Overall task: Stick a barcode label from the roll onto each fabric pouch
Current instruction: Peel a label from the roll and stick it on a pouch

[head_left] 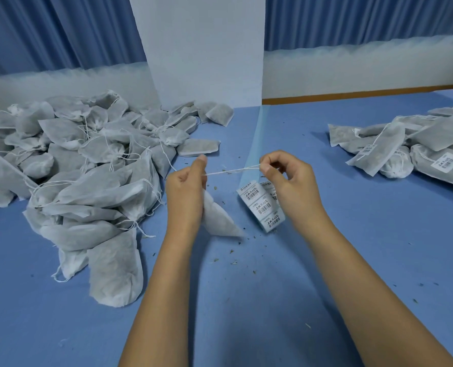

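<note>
The fabric pouch (220,221) in hand sits just left of the view's centre. Its neck is buried in the left hand (184,189), whose fingers curl round it, and its lower corner points toward 5 o'clock over the blue worktop (352,260). Its white drawstring (230,171) runs taut toward 3 o'clock to the right hand (289,178), which pinches the cord between thumb and forefinger with the other fingers loosely curled. A harder pull could probably snap the thin cord or tear the pouch mouth, spilling more of the dried crumbs (232,251) already scattered at 6 o'clock. Grit like that under a sticker would likely weaken its hold. The label strip (263,207) lies directly below the right hand, so a dropped cord or a sweeping wrist could drag or crease it. Its pale blue liner (254,139) trails toward 12 o'clock and could catch on a sleeve or finger. The unlabelled heap (87,168) at 9 o'clock has many loose strings that could tangle with this one. The labelled heap (419,152) lies well apart at 3 o'clock. The left palm hides the pouch's mouth, so it cannot be told whether it is drawn closed, or whether the pouch's tip touches the worktop. No roll core can be made out, the right wrist covers part of the strip, and the print on the labels is too small to read. Both heaps are cut off by the frame edges.
</note>
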A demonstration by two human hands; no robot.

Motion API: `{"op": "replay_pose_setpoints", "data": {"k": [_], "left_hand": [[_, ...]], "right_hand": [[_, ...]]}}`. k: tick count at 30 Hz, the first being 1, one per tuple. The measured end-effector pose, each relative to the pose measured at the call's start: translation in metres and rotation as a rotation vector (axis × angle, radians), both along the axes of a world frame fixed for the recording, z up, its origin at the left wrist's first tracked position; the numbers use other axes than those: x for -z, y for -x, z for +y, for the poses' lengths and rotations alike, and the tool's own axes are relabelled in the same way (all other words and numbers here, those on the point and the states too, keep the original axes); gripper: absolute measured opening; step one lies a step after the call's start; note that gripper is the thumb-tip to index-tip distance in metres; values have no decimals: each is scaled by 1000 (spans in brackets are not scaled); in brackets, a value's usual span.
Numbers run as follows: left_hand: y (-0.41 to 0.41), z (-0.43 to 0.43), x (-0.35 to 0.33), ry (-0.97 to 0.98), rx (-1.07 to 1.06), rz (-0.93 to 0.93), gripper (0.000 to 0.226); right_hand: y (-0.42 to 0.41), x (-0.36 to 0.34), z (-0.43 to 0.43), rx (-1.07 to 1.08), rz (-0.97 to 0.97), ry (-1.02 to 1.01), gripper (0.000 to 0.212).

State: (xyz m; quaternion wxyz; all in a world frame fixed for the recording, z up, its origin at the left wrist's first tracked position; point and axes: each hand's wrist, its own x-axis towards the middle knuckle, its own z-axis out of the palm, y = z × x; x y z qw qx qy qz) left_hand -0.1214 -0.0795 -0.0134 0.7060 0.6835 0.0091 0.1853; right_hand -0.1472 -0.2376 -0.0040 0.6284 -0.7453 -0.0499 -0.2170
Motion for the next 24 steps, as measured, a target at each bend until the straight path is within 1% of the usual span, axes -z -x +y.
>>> {"op": "replay_pose_setpoints", "data": {"k": [2,4,6,8,10,12,15,17,19,21,23,24], "left_hand": [[-1,1,0,-6,79,20,51],[-2,3,0,-31,146,33,44],[-3,6,-1,29,214,35,34],[-2,8,-3,203,251,0,25],[-3,9,-4,436,321,-136,17],[-2,10,-5,638,437,-270,17],[0,11,-8,805,590,-369,22],[0,12,-8,887,629,-408,27],[-1,14,-8,894,606,-439,28],[-2,15,-7,839,555,-441,26],[-5,14,-5,697,406,-383,20],[-7,13,-3,607,303,-312,16]], "right_hand": [[0,1,2,-4,20,-53,27],[1,1,4,7,36,-114,28],[3,0,6,-14,66,-162,28],[6,-1,10,-80,104,-164,26],[9,-2,17,-158,131,-135,24],[13,-4,24,-242,135,-101,25],[19,-3,35,-336,161,12,27],[22,-1,38,-405,202,53,23],[23,0,38,-525,240,-19,21],[25,0,37,-605,272,-112,19],[24,-1,38,-542,234,-142,20],[23,0,38,-450,167,-118,19]]}}
